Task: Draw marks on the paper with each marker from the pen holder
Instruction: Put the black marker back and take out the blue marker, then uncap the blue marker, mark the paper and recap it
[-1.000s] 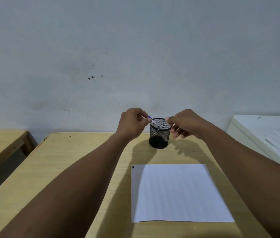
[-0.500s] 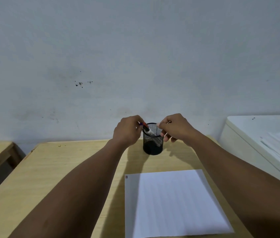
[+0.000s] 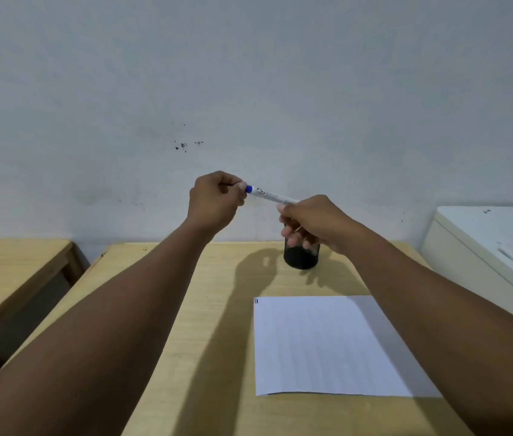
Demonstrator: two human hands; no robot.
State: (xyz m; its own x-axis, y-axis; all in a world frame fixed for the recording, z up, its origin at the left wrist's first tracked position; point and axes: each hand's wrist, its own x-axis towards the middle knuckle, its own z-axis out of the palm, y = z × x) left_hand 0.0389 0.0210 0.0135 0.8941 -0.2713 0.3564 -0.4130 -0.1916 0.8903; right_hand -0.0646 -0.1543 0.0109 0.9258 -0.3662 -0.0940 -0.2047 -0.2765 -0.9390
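A white marker with a blue end is held level in the air between both hands, above the table's far edge. My left hand pinches its blue cap end. My right hand grips the other end of the barrel. Below my right hand stands the black mesh pen holder, its top hidden by my fingers. A white sheet of paper lies flat on the wooden table in front of the holder, with two short marks at its top left corner.
A second wooden table stands to the left across a gap. A white cabinet with stacked papers on top is at the right. A grey wall rises right behind the table.
Both hands rose from the pen holder's rim, lifting the blue marker out. The marker is now stretched level between the hands above the holder.
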